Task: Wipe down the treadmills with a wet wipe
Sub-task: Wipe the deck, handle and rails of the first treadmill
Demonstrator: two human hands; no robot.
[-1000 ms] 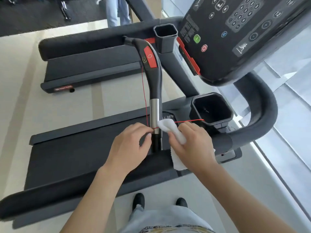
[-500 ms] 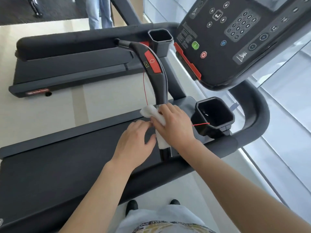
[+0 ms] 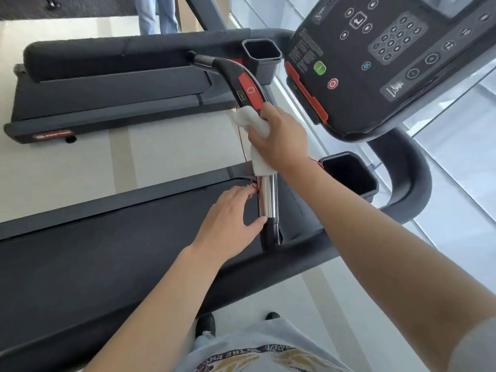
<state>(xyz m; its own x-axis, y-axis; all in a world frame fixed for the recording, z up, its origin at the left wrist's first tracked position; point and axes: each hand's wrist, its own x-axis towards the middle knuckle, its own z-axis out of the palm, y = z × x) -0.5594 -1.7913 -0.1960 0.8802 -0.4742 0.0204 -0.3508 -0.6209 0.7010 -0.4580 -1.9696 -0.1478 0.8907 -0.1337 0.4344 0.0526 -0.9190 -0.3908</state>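
A black treadmill handlebar (image 3: 243,77) with a red button panel and a chrome grip section (image 3: 267,196) runs down the middle of the view. My right hand (image 3: 281,135) wraps a white wet wipe (image 3: 256,127) around the bar just below the red panel. My left hand (image 3: 230,218) rests lower down, fingertips touching the chrome section and pinching the thin red safety cord (image 3: 244,154). The dark console (image 3: 389,57) with its green and red buttons fills the upper right.
The treadmill belt (image 3: 107,251) lies at lower left, a second treadmill (image 3: 107,87) beyond it. Two black cup holders (image 3: 261,53) (image 3: 349,173) flank the console. A curved side rail (image 3: 408,178) and a glass wall stand to the right. A person's legs (image 3: 157,14) are at top.
My right hand has slid the wipe up the handlebar from the chrome grip to just under the red panel. My left hand stayed low on the chrome with the cord.
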